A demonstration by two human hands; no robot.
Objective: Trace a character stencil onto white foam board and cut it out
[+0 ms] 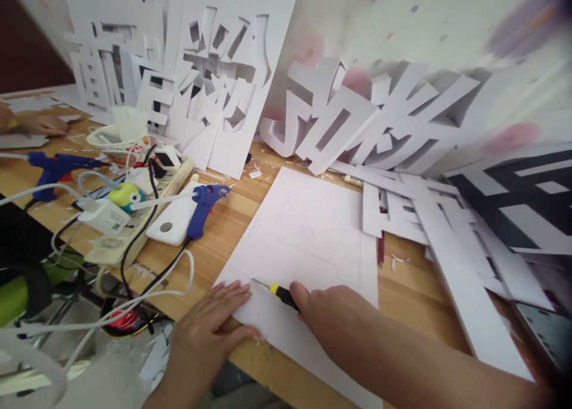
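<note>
A white sheet [308, 230] with faint pencil lines lies on the wooden table and reaches over its front edge. My left hand [214, 322] presses on the sheet's left edge with fingers spread, thumb apart near the table edge. In my right hand [326, 311] is a yellow and black utility knife [281, 294], fist wrapped round its handle. Its thin blade points left, at the sheet's surface just right of my left fingertips. Whether the blade has gone into the sheet I cannot tell.
Left of the sheet lie a blue glue gun [205, 209], a white phone [172, 221] and a power strip [134, 227] with tangled cables. White cut-out characters [357, 129] lean on the wall; cut strips [451, 260] lie at right. Another person's hand [42, 123] is at far left.
</note>
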